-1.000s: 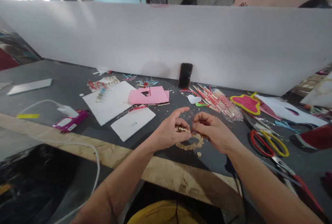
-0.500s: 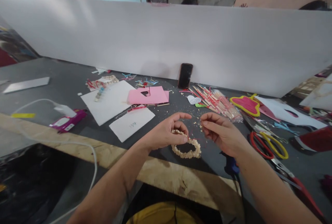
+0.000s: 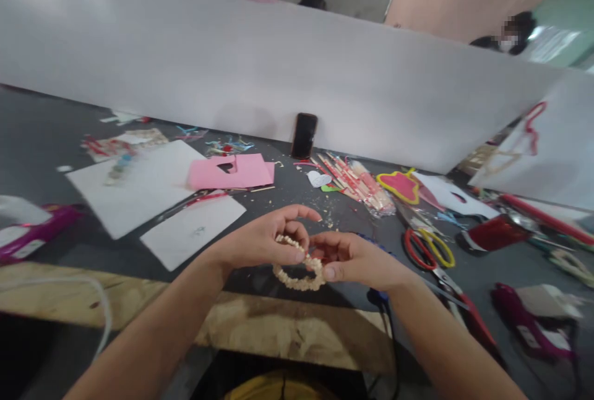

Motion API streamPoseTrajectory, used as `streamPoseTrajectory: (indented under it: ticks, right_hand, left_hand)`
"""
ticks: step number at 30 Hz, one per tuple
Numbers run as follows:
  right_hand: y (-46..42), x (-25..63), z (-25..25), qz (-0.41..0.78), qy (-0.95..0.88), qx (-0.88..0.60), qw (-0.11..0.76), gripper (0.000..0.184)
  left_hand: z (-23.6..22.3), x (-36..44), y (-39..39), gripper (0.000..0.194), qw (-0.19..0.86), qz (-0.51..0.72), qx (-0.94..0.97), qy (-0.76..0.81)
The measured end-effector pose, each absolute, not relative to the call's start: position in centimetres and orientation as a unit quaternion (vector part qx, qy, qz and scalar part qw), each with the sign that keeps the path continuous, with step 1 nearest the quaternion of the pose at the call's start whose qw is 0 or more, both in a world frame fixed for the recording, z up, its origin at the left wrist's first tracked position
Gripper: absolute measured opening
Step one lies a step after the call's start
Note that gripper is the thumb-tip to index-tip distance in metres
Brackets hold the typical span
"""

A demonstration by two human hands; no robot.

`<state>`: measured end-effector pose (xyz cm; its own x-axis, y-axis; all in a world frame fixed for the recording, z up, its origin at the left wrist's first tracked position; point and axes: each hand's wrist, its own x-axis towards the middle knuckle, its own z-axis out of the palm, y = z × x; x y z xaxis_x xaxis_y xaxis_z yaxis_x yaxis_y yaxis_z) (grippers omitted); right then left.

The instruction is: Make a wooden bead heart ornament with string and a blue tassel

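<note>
A ring covered in small cream-coloured beads or chips (image 3: 299, 284) is held above the dark table near its front edge. My left hand (image 3: 262, 240) pinches the ring's upper left part between thumb and fingers, with the index finger stretched out over it. At the ring's right side, my right hand (image 3: 359, 259) has its thumb on the beads and its fingers curled behind. Something small and red shows where the two hands nearly meet. Pale crumbs are scattered on the table beyond the fingers.
Beyond the hands stand a phone (image 3: 304, 135), pink cut paper (image 3: 250, 171) and red-and-cream sticks (image 3: 346, 177). To the right lie scissors (image 3: 420, 248), a red can (image 3: 499, 231) and a purple glue gun (image 3: 517, 319). White sheets (image 3: 190, 233) are at left. A white partition (image 3: 223, 60) closes the back.
My right hand has come leftward onto the ring, where before it was apart from it. My left hand keeps its hold. The camera view has swung to the right.
</note>
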<state>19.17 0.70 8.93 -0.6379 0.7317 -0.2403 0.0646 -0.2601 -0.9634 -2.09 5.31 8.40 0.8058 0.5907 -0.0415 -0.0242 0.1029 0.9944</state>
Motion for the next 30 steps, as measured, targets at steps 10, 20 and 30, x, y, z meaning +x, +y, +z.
streamPoseTrajectory:
  ticks: [10, 20, 30]
  right_hand:
    - [1.4, 20.0, 10.1, 0.595, -0.599, -0.484, 0.231, 0.039]
    - [1.9, 18.8, 12.9, 0.352, -0.707, -0.557, 0.258, 0.026]
    - [4.0, 17.2, 13.3, 0.262, -0.757, -0.536, 0.268, 0.022]
  left_hand:
    - [8.5, -2.1, 6.9, 0.047, 0.717, 0.186, 0.642, 0.195]
    - [8.4, -2.3, 7.9, 0.036, 0.695, 0.196, 0.661, 0.204]
    - [8.7, -2.1, 8.9, 0.019, 0.674, 0.21, 0.686, 0.176]
